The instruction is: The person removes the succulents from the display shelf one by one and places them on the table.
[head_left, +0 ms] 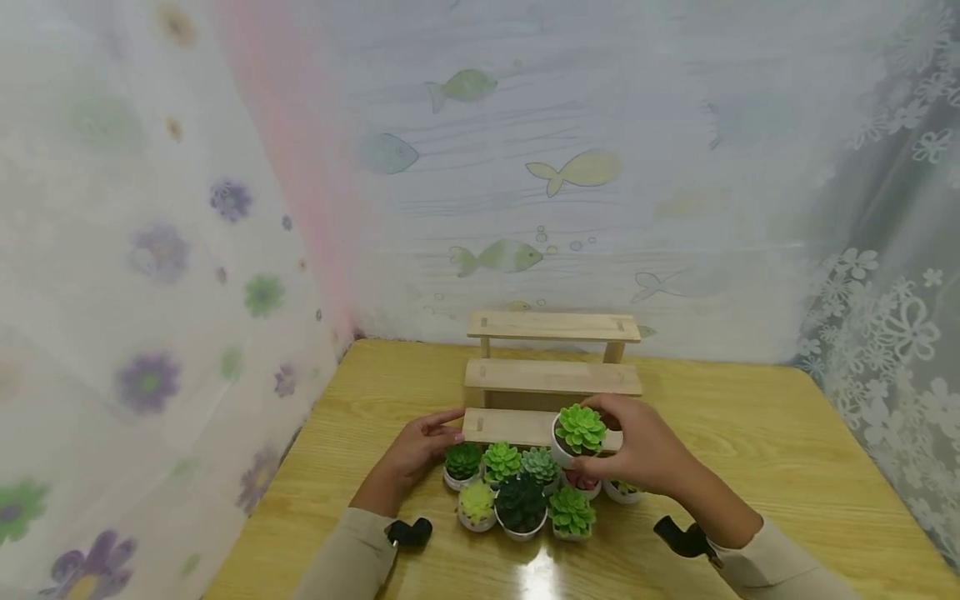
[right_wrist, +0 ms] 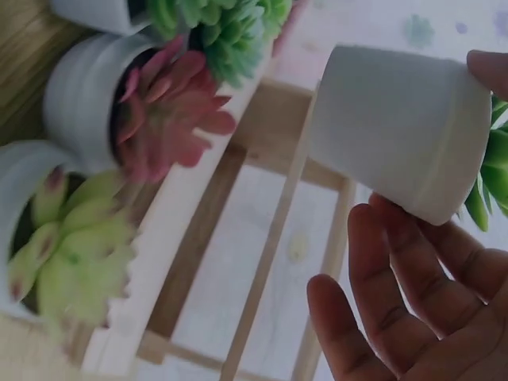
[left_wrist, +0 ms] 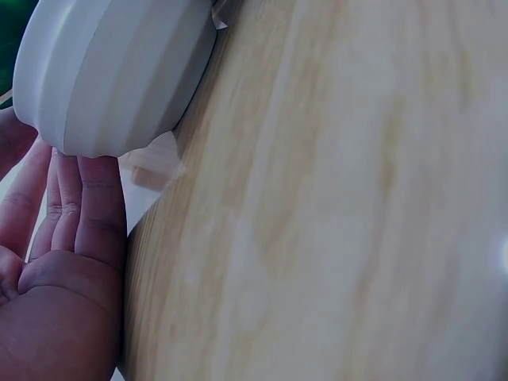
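My right hand [head_left: 648, 446] grips a bright green artificial succulent [head_left: 580, 427] by its smooth white pot [right_wrist: 397, 127], raised at the right part of the lowest step of a three-tier wooden stand [head_left: 510, 426]. In the right wrist view the thumb and fingers pinch the pot near its rim. My left hand [head_left: 416, 454] lies by the left end of that step, fingertips at its edge. Its fingers look fairly straight in the left wrist view, partly hidden behind a ribbed white pot [left_wrist: 111, 75]. Nearest that hand is a dark green succulent [head_left: 462, 460].
Several potted succulents stand crowded before the stand, among them a large dark one [head_left: 521, 504], a yellow-green one [head_left: 476, 505] and a red one [right_wrist: 171, 111]. Behind the wooden table [head_left: 750, 450] hangs a fish-patterned curtain [head_left: 660, 125].
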Available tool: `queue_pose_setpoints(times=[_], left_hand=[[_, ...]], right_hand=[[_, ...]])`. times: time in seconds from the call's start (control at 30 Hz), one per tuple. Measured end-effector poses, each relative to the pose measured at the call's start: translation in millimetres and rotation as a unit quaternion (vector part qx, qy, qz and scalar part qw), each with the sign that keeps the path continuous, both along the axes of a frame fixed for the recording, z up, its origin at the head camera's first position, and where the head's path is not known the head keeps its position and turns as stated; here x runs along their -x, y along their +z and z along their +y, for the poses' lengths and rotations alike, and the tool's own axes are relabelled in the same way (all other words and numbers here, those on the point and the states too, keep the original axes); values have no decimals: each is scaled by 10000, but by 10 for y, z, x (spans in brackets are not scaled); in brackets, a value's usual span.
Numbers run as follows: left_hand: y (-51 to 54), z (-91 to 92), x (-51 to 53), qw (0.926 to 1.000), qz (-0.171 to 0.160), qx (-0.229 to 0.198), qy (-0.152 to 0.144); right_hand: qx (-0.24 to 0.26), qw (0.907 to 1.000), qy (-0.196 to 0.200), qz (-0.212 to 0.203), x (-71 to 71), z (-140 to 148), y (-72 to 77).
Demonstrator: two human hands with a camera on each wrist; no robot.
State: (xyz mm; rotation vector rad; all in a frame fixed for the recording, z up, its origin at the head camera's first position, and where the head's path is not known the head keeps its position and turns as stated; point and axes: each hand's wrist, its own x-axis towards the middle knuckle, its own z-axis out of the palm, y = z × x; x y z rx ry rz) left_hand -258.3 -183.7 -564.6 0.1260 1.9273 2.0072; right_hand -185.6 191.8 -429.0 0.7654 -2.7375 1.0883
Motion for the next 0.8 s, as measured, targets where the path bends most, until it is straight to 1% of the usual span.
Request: queue_pose_setpoints(times=[0.1,0.33,0.53,0.67,0.8], left_hand=[[-12,-10,-13,10000,9,31,20],[-25,-10,-8,9999,-76,-15,71],[-35,4,4,10000,-12,-51,66],[-19,13,0,10000,52,-74,25],[-10,13,-3,9999,29,-87,42]], right_hand=[[-265,9995,-125,138,-63,77,-14],[-675,9969,-347,226,-210,264,-29],[-848,9953,-436,139,-347,400,-21],[-912,9950,-330,232,-408,484,-64],[-921,9946,-128,467,-414,522,-186]])
